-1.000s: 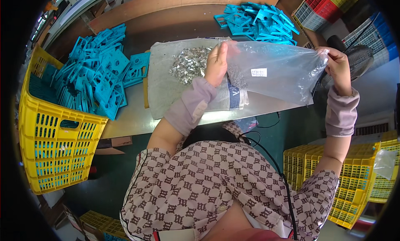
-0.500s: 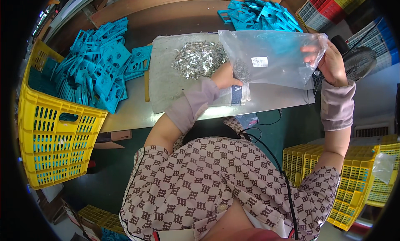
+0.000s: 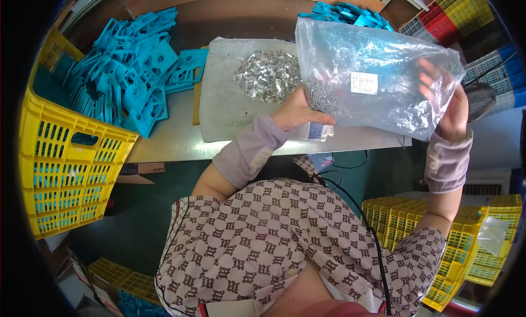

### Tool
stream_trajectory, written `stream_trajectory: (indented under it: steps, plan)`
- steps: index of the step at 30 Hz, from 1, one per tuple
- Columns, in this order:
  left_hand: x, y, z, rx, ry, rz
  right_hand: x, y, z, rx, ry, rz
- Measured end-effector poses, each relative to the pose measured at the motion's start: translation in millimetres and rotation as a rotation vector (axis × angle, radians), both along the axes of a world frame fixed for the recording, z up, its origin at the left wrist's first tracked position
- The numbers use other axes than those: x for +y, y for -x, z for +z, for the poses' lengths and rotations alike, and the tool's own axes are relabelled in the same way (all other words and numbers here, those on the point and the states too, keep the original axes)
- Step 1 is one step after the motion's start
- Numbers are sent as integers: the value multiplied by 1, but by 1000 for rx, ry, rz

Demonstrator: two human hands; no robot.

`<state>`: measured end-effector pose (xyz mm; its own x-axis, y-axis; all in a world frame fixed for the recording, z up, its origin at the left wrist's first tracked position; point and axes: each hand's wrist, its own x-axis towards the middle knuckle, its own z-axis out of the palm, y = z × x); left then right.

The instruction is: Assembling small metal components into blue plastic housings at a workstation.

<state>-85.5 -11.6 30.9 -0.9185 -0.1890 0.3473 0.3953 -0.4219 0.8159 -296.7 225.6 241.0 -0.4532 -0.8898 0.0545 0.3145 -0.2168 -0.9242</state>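
Observation:
A clear plastic bag [image 3: 394, 51] with a small white label is stretched between my two hands above the table. Small silvery metal pieces, like screws or pins, [image 3: 324, 98] lie at its left end. My left hand [image 3: 298, 110] grips that end beside the metal pieces, its thumb across the lower edge. At the bag's other end, my right hand [image 3: 453, 113] holds the plastic; its fingers show through the film, and whether they are inside or behind it I cannot tell. A heap of small shiny metal parts [image 3: 268, 76] lies on a grey cloth [image 3: 224, 109], left of the bag.
Turquoise plastic plates [image 3: 145, 65] are piled at the left, by a yellow crate [image 3: 82, 153] holding more. Another turquoise pile [image 3: 350, 13] sits at the back, partly behind the bag. Yellow crates [image 3: 457, 246] stand at lower right. A dark fan [image 3: 482, 101] is beyond my right hand.
Both hands have raised the bag off the cloth and tilted it, its right end lower. My right hand has moved a little right and down. The metal pieces stay at the left end.

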Motion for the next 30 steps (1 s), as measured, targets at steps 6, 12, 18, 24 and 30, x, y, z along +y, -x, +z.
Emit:
stream_trajectory:
  steps: [6, 12, 18, 24, 30]
  plan:
    - [-13, -5, -5, 5, -2, 61, 38, 29, -23, 61, -109, -190]
    - [-9, -7, -7, -43, 29, 16, -10, -34, -16, 126, -323, 564]
    - [-4, -8, -20, -40, 129, -52, -53, -96, -64, 856, -637, 221]
    - [3, -1, 7, -181, 178, -2, -66, -125, -142, 427, -273, -66]
    - [-19, 21, 61, -716, 606, -183, -98, -117, -209, -318, -167, -85]
